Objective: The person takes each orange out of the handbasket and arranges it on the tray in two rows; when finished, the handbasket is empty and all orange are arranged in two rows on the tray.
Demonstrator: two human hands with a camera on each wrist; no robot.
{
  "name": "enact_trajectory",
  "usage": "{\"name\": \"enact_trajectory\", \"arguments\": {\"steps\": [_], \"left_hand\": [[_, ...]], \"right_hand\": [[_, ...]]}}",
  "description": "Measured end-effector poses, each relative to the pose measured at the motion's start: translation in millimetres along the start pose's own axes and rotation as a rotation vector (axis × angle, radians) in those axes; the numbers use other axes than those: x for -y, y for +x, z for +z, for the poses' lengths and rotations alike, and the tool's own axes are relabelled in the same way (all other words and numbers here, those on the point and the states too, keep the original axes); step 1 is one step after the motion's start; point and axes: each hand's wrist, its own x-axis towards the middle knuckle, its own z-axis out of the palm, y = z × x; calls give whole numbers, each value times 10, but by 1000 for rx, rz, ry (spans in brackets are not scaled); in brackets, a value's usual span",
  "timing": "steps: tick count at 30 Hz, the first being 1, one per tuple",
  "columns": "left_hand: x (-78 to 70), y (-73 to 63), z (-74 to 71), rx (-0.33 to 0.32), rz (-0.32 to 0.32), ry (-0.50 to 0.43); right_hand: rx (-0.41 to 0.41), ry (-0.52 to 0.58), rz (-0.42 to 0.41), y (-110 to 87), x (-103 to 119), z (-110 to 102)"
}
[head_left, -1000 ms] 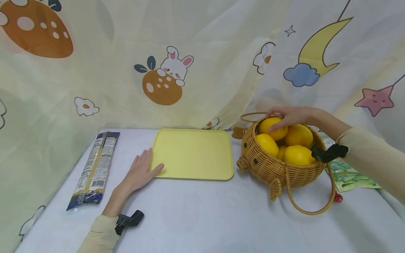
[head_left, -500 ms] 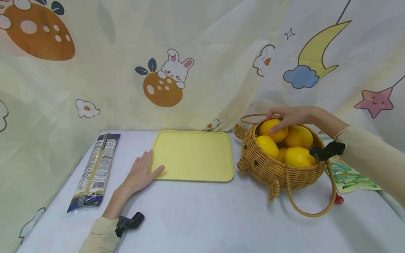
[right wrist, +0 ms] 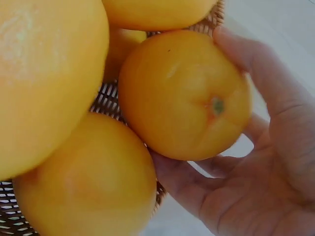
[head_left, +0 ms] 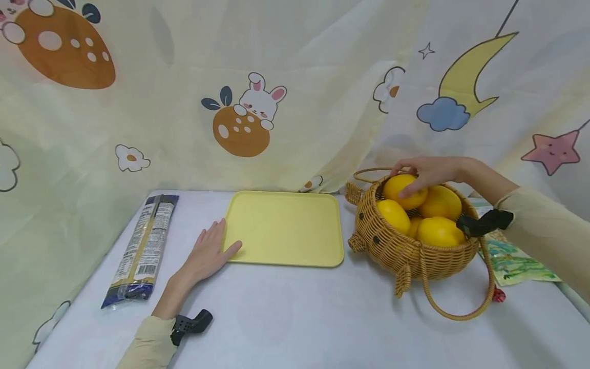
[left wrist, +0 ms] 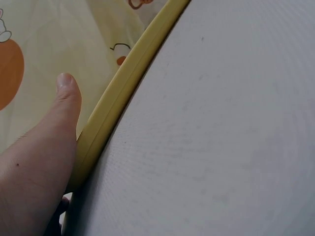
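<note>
In the head view my right hand reaches into a wicker basket shaped like an animal's face and grips an orange at the back of it. The right wrist view shows the thumb on one side of this orange and fingers on the other, its green stem end toward the palm. Several other yellow-orange fruits lie around it inside the basket. My left hand rests on the left edge of a yellow tray, fingers straight. Its thumb spreads over the tray in the left wrist view.
A long plastic packet with printed text lies at the table's left. Under and behind the basket's right side is a green-patterned packet. The basket's rope handle hangs toward the front, near a small red object. A printed curtain stands behind.
The head view has shifted slightly, so the scene sits a little lower and farther right. Both hands keep their places, the right one on the orange, the left one at the tray.
</note>
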Motion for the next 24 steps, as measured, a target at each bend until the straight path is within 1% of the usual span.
{"name": "enact_trajectory", "arguments": {"steps": [4,6,10,15,19,24], "left_hand": [[12,2,-9,2,3,1],[16,1,-20,0,3,-3],[20,-4,-23,-1,-3,-10],[13,-10,-16,2,-6,-7],[7,-3,-16,6,-3,-4],[16,15,-26,21,6,-13]], "right_hand": [[-11,16,-41,-57,-34,-32],[-4,28,-49,-80,-41,-42],[36,37,-53,-108,-40,-37],[113,72,-69,-148,-75,-29],[147,93,-76,-159,-116,-29],[128,84,-73,-146,-141,-22]]}}
